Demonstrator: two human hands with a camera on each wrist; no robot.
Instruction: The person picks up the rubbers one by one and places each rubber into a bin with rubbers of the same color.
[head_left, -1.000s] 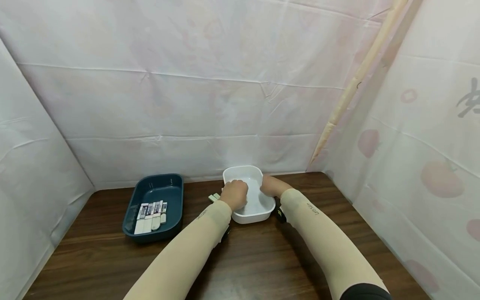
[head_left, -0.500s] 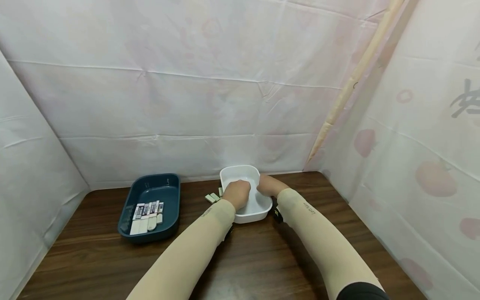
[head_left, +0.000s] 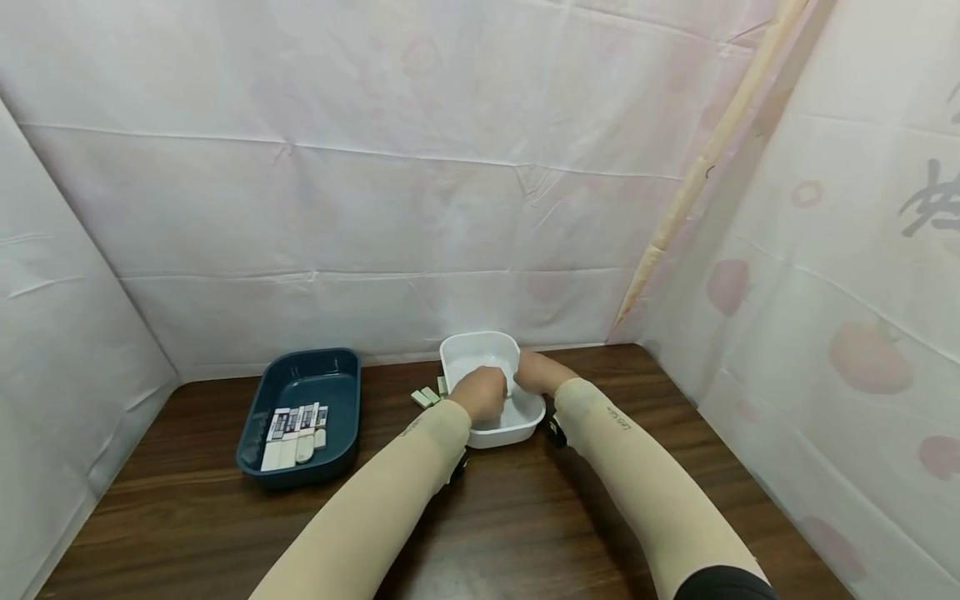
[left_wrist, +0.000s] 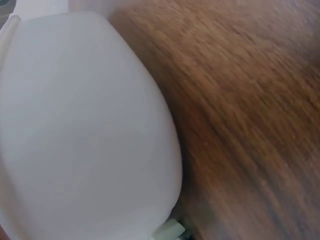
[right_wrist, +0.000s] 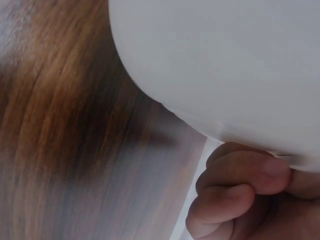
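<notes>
— Where's the white plastic tub (head_left: 487, 354)?
— On the wooden table (head_left: 525, 517), between both hands. The left hand (head_left: 480, 393) curls over its near-left rim; the right hand (head_left: 534, 372) grips the right rim, fingers (right_wrist: 240, 175) curled under.
— How would it handle?
— Probably light, stiff, smooth and a bit slippery, with rounded corners; the rims suit holding. Left of the left hand lie small erasers (head_left: 425, 396), farther left a navy tray (head_left: 303, 383).

Dark blue tray (head_left: 300, 392) of what look like erasers (head_left: 294, 432), wooden table (head_left: 525, 517).

Soft even light, faint shadows, wide-angle bending at edges, both wrist views blurred
</notes>
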